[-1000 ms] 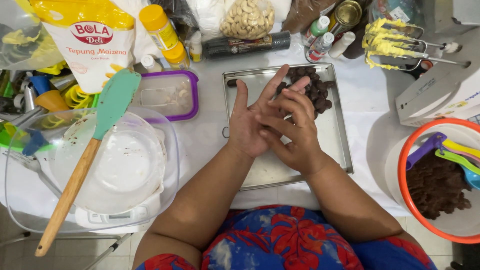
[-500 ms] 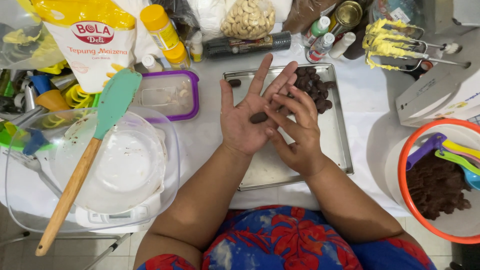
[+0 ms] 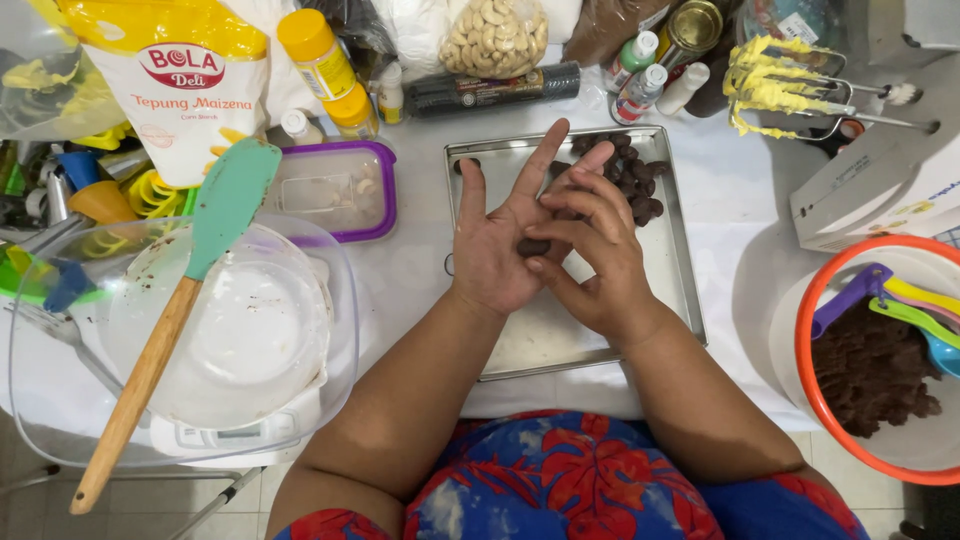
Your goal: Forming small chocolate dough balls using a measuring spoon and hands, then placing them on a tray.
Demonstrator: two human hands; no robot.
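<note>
My left hand [image 3: 495, 250] lies palm up over a metal baking tray [image 3: 672, 290], fingers spread. A small dark brown piece of dough [image 3: 531, 246] rests on its palm. My right hand [image 3: 592, 255] presses its fingers across that piece, partly hiding it. Several shaped dark dough pieces [image 3: 632, 180] sit in the tray's far right corner. An orange-rimmed white bowl [image 3: 808, 310] at the right holds brown dough [image 3: 870, 370] and coloured measuring spoons [image 3: 905, 310].
A clear bowl [image 3: 200, 340] with a teal spatula on a wooden handle [image 3: 175, 310] stands at the left. A purple-rimmed container [image 3: 335, 190], a yellow-and-white bag [image 3: 180, 85], bottles, a bag of cashews [image 3: 497, 38] and yellow-coated beaters [image 3: 780, 85] line the far side. A white box [image 3: 880, 180] sits right.
My right hand slid back and forth across my left palm, uncovering the dough piece half a second ago and now covering part of it again.
</note>
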